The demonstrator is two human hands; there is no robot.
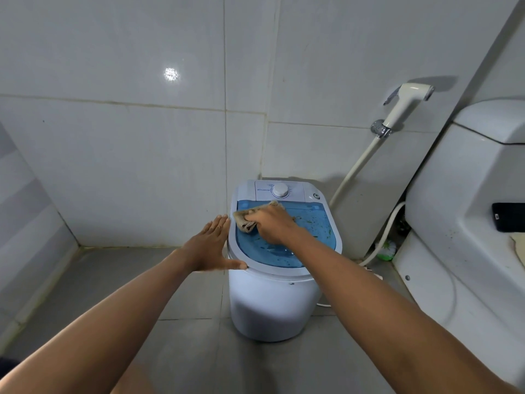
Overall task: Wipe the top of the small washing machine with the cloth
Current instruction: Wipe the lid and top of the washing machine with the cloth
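Note:
A small white washing machine (272,305) stands on the floor against the tiled wall. Its top has a blue see-through lid (309,223) with dark specks, and a white dial (280,190) at the back. My right hand (270,223) grips a crumpled beige cloth (245,220) and presses it on the lid's left rear part. My left hand (211,245) lies flat with straight fingers against the machine's left rim, thumb touching the front-left edge.
A white toilet (460,223) stands to the right, with a dark phone (508,220) on it. A bidet sprayer (406,106) hangs on the wall with its hose (355,169) running down behind the machine. A tiled wall lies to the left, grey floor tiles below.

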